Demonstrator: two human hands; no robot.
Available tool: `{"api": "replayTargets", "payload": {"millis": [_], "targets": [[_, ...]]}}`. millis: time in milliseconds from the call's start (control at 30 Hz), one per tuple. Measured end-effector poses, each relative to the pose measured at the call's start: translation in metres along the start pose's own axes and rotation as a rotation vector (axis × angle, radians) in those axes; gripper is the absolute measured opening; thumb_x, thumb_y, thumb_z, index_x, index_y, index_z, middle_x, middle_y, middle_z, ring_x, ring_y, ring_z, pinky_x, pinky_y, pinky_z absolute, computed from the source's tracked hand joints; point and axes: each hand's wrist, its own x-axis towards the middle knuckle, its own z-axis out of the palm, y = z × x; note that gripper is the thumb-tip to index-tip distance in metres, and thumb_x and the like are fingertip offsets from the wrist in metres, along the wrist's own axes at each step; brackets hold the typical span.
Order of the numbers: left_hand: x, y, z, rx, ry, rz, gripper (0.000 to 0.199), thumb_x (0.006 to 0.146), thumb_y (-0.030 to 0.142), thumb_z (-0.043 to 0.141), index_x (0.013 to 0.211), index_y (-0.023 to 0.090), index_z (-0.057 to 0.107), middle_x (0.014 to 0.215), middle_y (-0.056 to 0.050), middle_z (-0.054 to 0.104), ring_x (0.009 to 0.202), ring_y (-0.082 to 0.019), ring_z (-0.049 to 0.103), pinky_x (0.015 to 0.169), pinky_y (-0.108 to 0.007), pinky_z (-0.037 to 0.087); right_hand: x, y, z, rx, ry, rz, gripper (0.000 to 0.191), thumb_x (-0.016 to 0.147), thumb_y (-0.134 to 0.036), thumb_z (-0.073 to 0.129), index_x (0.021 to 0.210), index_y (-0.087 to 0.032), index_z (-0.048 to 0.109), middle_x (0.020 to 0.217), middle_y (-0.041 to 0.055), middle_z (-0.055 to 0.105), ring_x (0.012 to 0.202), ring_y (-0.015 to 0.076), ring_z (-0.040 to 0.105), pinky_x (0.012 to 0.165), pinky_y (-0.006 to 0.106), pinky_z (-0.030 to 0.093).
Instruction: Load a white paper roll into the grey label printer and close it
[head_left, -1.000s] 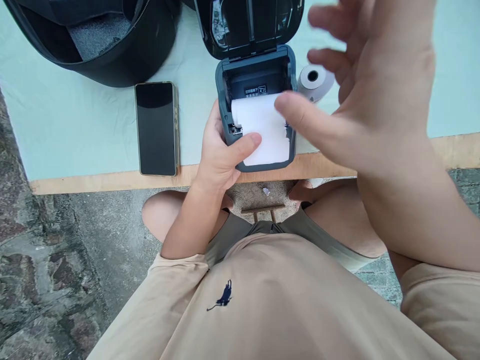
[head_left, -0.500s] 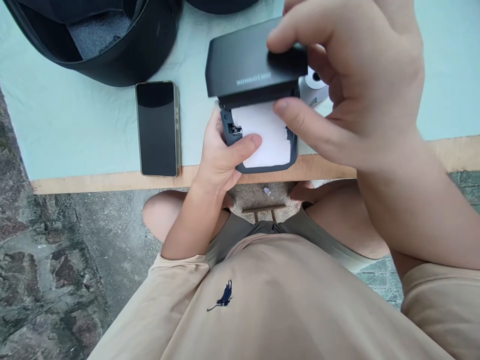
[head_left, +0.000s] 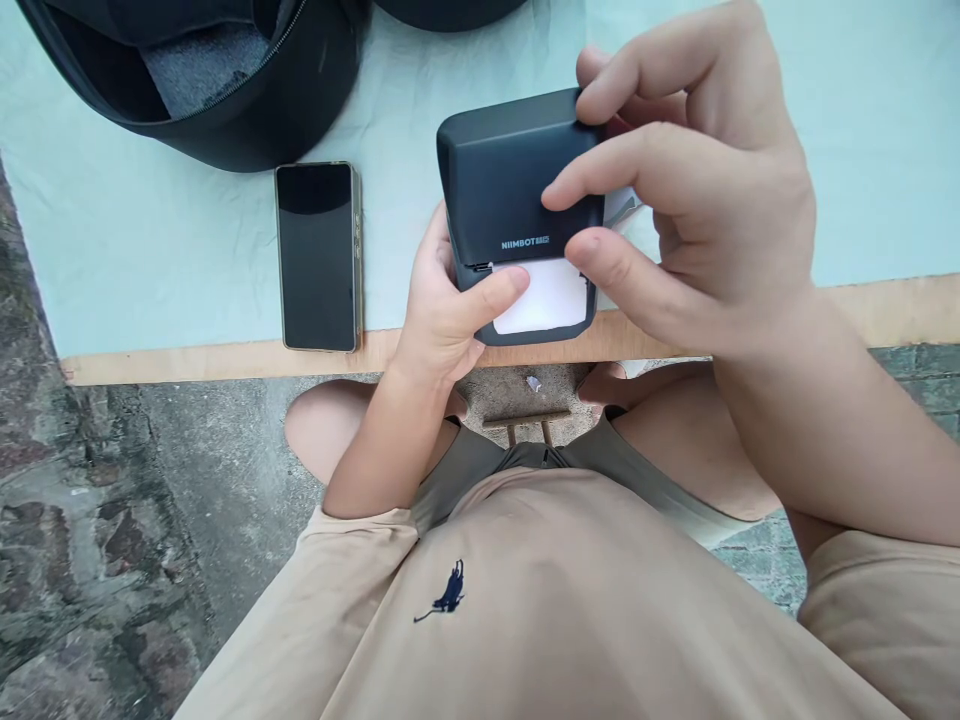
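Note:
My left hand (head_left: 454, 315) grips a dark label printer (head_left: 536, 337) from its left side, over the table's front edge. Its thumb lies on the white label paper (head_left: 551, 300), which shows at the printer's lower end. Over the upper part sits the black printer cover (head_left: 495, 190), marked NIIMBOT. My right hand (head_left: 712, 190) is at the cover's right side, its fingers and thumb curled against the top corner, face and lower edge. Whether the cover is fully seated I cannot tell.
A phone (head_left: 319, 255) lies face up on the pale green cloth (head_left: 150, 240), left of the printer. Behind it stands an open black zip case (head_left: 307, 110) with grey lining. Another black object (head_left: 450, 12) is cut off at the top. The wooden table edge (head_left: 202, 365) runs across the front.
The printer cover has come down from a raised, tilted position onto the printer, hiding more of the label paper. My right hand moved with it; my left hand has barely moved.

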Motion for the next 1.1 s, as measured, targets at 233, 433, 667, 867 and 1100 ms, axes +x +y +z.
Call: {"api": "replayTargets", "payload": {"millis": [233, 433, 667, 867, 1100], "targets": [[0.001, -0.003, -0.003, 0.023, -0.015, 0.021, 0.051, 0.063, 0.031, 0.079, 0.107, 0.025, 0.054, 0.092, 0.001, 0.066, 0.092, -0.02, 0.067, 0.081, -0.033, 0.055, 0.0, -0.002, -0.001, -0.004, 0.027, 0.087, 0.029, 0.083, -0.034, 0.051, 0.106, -0.02, 0.061, 0.112, 0.0071, 0.053, 0.115, 0.0149, 0.049, 0.104, 0.034, 0.047], [0.007, -0.015, -0.011, 0.036, -0.054, 0.142, 0.062, 0.061, 0.051, 0.075, 0.113, 0.028, 0.051, 0.096, -0.001, 0.066, 0.091, -0.021, 0.067, 0.078, -0.034, 0.055, 0.003, -0.01, -0.007, 0.003, -0.092, 0.172, 0.05, 0.085, -0.047, 0.047, 0.125, -0.016, 0.049, 0.126, 0.0093, 0.046, 0.127, 0.017, 0.042, 0.103, 0.031, 0.048], [0.001, -0.009, -0.004, -0.016, -0.056, 0.137, 0.039, 0.072, 0.052, 0.065, 0.099, 0.024, 0.059, 0.084, -0.003, 0.065, 0.095, -0.025, 0.066, 0.085, -0.04, 0.054, 0.003, -0.024, -0.005, 0.187, -0.233, 0.291, 0.065, 0.083, -0.045, 0.054, 0.135, -0.015, 0.03, 0.142, 0.0055, 0.034, 0.135, 0.0195, 0.035, 0.109, 0.031, 0.045], [0.0, -0.009, -0.003, 0.064, -0.084, 0.19, 0.036, 0.079, 0.05, 0.057, 0.106, 0.026, 0.057, 0.092, -0.004, 0.063, 0.095, -0.024, 0.066, 0.081, -0.038, 0.054, 0.002, -0.022, 0.0, 0.398, -0.179, 0.356, 0.056, 0.084, -0.031, 0.056, 0.132, -0.02, 0.032, 0.142, 0.0028, 0.034, 0.133, 0.0164, 0.037, 0.091, 0.021, 0.052], [-0.002, 0.0, 0.004, 0.189, -0.003, 0.109, 0.045, 0.076, 0.056, 0.059, 0.11, 0.026, 0.056, 0.097, -0.004, 0.064, 0.105, -0.028, 0.064, 0.085, -0.04, 0.054, 0.0, -0.013, 0.003, 0.503, -0.154, 0.344, 0.055, 0.082, -0.029, 0.059, 0.13, -0.021, 0.034, 0.137, 0.0017, 0.037, 0.118, 0.009, 0.045, 0.079, 0.016, 0.049]]}}
